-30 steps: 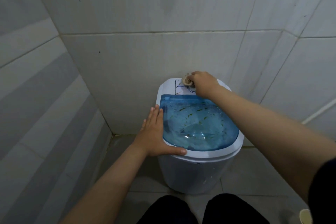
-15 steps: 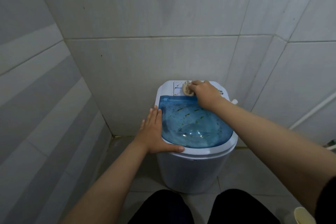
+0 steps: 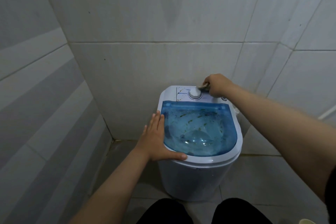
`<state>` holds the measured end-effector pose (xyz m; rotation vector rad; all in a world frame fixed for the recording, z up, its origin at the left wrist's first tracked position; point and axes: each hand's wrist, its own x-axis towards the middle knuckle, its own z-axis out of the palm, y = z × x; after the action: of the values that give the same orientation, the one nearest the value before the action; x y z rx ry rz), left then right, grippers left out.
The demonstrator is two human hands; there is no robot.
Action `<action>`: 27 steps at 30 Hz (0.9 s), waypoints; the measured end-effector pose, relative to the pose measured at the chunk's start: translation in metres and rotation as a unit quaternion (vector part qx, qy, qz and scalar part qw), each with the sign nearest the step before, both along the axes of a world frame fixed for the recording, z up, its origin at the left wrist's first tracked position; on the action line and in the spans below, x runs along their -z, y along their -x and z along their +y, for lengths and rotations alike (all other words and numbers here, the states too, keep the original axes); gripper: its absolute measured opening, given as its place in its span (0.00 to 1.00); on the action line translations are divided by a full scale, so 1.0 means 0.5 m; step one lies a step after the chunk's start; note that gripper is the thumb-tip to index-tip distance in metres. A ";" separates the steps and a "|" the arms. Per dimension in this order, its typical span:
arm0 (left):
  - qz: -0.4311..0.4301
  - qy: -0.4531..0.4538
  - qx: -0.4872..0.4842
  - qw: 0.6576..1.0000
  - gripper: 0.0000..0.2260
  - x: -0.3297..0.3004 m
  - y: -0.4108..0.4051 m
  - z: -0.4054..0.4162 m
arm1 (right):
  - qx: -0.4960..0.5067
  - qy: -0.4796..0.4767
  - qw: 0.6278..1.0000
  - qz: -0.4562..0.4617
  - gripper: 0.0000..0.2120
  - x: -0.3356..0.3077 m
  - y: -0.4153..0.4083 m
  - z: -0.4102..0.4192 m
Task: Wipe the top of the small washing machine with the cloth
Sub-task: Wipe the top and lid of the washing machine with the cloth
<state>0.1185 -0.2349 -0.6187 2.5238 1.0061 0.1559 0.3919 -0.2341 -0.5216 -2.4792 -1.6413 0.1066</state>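
Currently wiping at back control panel, centre-right of frame. Right hand (image 3: 217, 84) fisted around bunched cloth (image 3: 203, 86), pressed just behind white dial (image 3: 194, 94); bunching probably to get into the gap between dial and wall. Left hand (image 3: 157, 139) flat and open, holding nothing, palm on left rim of washing machine (image 3: 200, 174), thumb along front edge; likely bracing the light tub against the push. Blue translucent lid (image 3: 198, 129) streaked, apparently not yet wiped. Most of cloth hidden inside fist; panel print too small to read.
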 end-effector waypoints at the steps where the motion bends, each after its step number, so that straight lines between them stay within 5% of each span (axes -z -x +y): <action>1: -0.002 -0.003 0.002 1.000 0.66 0.003 0.000 0.001 | 0.005 0.004 1.000 0.000 0.14 0.010 0.004 0.010; 14: -0.011 -0.002 0.003 1.000 0.66 0.010 0.000 0.003 | -0.093 0.003 0.993 -0.069 0.13 0.051 0.117 0.130; 27: -0.015 0.010 -0.001 1.000 0.66 0.006 0.000 -0.003 | -0.159 0.001 0.974 -0.159 0.17 0.071 0.147 0.080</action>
<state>0.1186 -0.2365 -0.6215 2.4961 0.9931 0.1821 0.3184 -0.1942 -0.5568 -2.3052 -2.1565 -0.2631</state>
